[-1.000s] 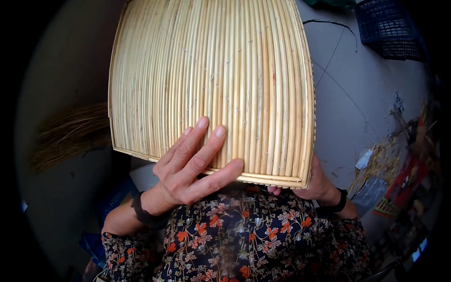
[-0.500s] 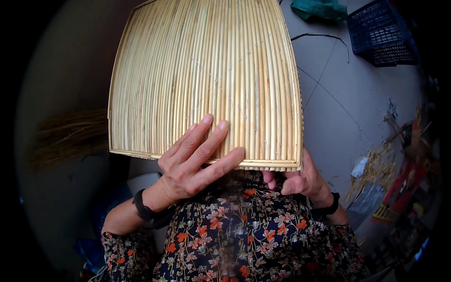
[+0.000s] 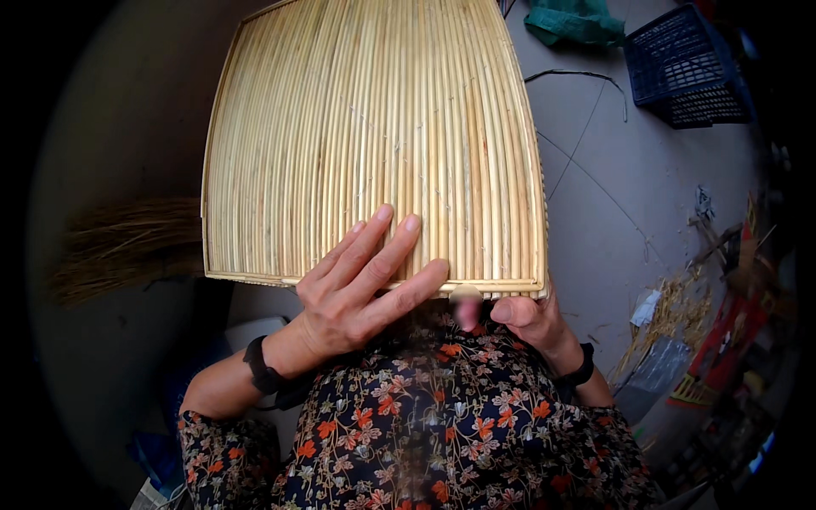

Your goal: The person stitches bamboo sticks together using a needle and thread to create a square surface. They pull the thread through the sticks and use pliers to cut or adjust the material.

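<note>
Right now our left hand (image 3: 361, 285) lies flat and open, fingers spread on the woven reed panel (image 3: 374, 144), which stands over our lap and blocks most of the floor beyond. Our right hand (image 3: 520, 316) pinches its lower corner from beneath; those fingers are largely hidden behind the edge. Left of our left hand, a bundle of straw (image 3: 123, 246) blurs into shadow. Far beyond our right, a blue crate (image 3: 684, 72) is cut off.

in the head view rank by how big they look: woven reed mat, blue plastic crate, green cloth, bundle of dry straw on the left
1. woven reed mat, though it is nearest the camera
2. bundle of dry straw
3. blue plastic crate
4. green cloth, cut off by the edge
</note>
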The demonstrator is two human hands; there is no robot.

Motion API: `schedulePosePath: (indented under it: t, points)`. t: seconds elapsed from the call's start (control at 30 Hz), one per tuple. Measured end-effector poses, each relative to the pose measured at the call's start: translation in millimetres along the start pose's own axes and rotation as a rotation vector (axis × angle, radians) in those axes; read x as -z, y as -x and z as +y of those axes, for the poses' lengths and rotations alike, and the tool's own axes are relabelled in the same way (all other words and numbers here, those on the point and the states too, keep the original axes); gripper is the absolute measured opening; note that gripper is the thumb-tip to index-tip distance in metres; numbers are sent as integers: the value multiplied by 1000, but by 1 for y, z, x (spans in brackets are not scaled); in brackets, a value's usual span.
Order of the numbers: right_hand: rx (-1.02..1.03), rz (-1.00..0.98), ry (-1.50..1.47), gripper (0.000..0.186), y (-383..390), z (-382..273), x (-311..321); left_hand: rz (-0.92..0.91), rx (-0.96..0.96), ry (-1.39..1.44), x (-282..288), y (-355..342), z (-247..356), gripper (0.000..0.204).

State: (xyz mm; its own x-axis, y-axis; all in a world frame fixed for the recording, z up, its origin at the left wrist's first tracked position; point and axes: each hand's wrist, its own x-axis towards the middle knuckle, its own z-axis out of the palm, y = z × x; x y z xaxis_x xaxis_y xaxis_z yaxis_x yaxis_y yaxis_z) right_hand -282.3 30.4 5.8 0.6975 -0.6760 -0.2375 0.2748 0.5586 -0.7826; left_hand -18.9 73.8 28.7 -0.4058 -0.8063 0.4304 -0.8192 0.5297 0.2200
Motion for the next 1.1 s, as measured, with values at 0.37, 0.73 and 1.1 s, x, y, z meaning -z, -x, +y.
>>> schedulePosePath:
  t: [0.37, 0.73, 1.1]
  points:
    - [152, 263, 475, 86, 26, -13, 46, 12, -51, -119, -24, 22, -4, 36]
    - [98, 257, 142, 69, -9, -5, 34, -165, -55, -177, -22, 12, -9, 50]
    - [176, 248, 273, 76, -12, -4, 25, -129, -66, -196, -26, 10, -18, 58]
